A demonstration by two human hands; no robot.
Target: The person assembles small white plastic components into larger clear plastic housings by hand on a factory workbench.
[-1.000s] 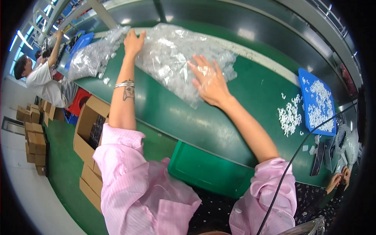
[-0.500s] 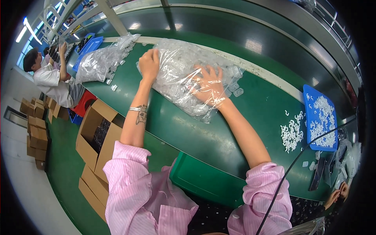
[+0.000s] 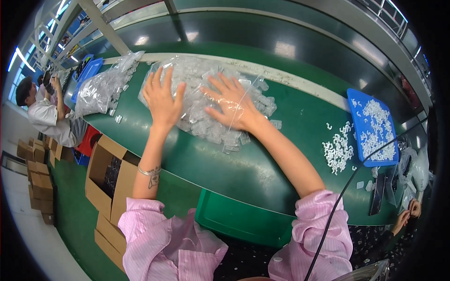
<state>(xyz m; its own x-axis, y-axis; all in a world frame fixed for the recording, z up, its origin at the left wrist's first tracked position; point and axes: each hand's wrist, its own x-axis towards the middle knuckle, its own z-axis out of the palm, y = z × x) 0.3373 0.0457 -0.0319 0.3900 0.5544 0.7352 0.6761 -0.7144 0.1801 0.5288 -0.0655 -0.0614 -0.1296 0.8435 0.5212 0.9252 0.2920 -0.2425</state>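
Note:
A clear plastic bag (image 3: 161,65) with many small transparent plastic pieces (image 3: 192,114) lies on the green worktable in front of me. Loose pieces spill out at its right and near sides. My left hand (image 3: 162,99) is over the bag's left part, fingers spread, gripping nothing. Over the middle of the heap my right hand (image 3: 233,103) lies with its fingers apart, a fold of the clear film across its back. The film hides exactly where the bag's mouth is.
A second bag of clear pieces (image 3: 96,93) lies to the left. At right stands a blue tray (image 3: 355,110) of white hook-shaped parts, with a loose pile (image 3: 338,152) beside it. A black cable (image 3: 344,192) crosses the right side. An open carton (image 3: 101,182) stands at lower left; other people work at both ends.
My left hand has gone from closed on the bag's film to open with spread fingers. The pieces now lie more spread out and bare at the near side. The view has shifted slightly.

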